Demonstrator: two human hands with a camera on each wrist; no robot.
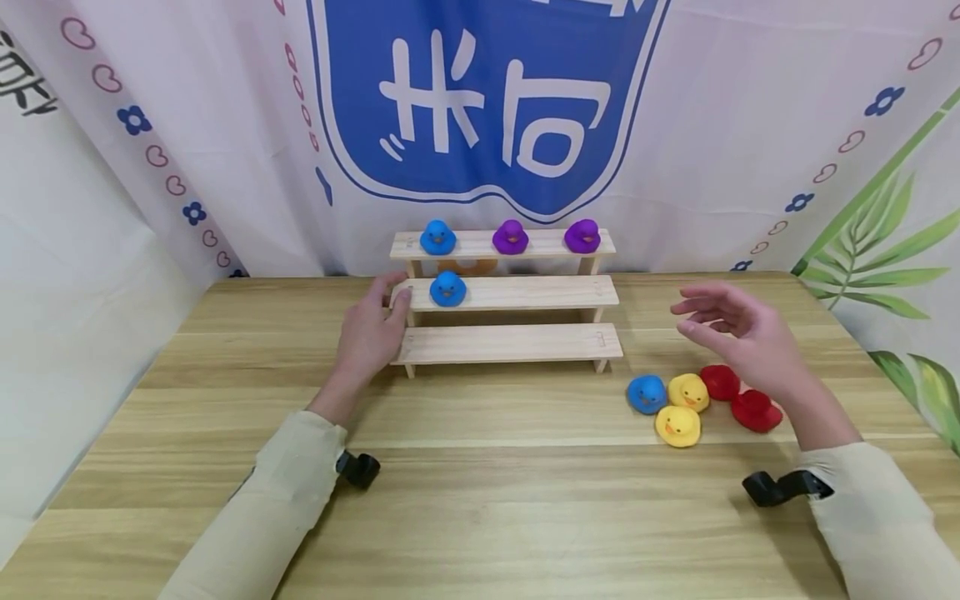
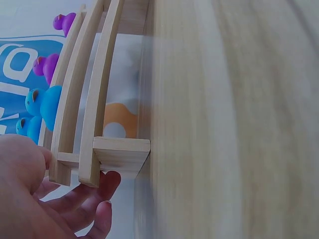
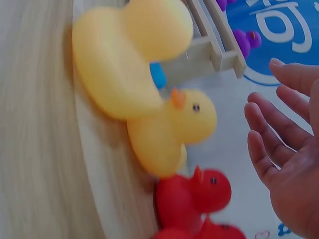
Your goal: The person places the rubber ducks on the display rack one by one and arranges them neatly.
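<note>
My left hand (image 1: pixel 372 329) grips the left end of a three-step wooden rack (image 1: pixel 517 343), thumb by the middle step. In the left wrist view its fingers (image 2: pixel 107 185) curl at the board ends. A blue rubber duck (image 1: pixel 438 238) and two purple ducks (image 1: pixel 510 238) (image 1: pixel 582 237) sit on the top step. Another blue duck (image 1: pixel 447 289) stands at the left of the middle step. My right hand (image 1: pixel 742 329) hovers with relaxed, empty fingers above a group of ducks: one blue (image 1: pixel 647 394), two yellow (image 1: pixel 678 426) (image 1: pixel 688 392) and two red (image 1: pixel 756 411) (image 1: pixel 720 382).
The wooden table (image 1: pixel 495 500) runs back to a white cloth (image 1: pixel 255 167) with a blue printed emblem (image 1: pixel 480 167). Green leaves are printed on the right side of the backdrop (image 1: pixel 885 250). A black wrist mount (image 1: pixel 358 469) is strapped to each sleeve.
</note>
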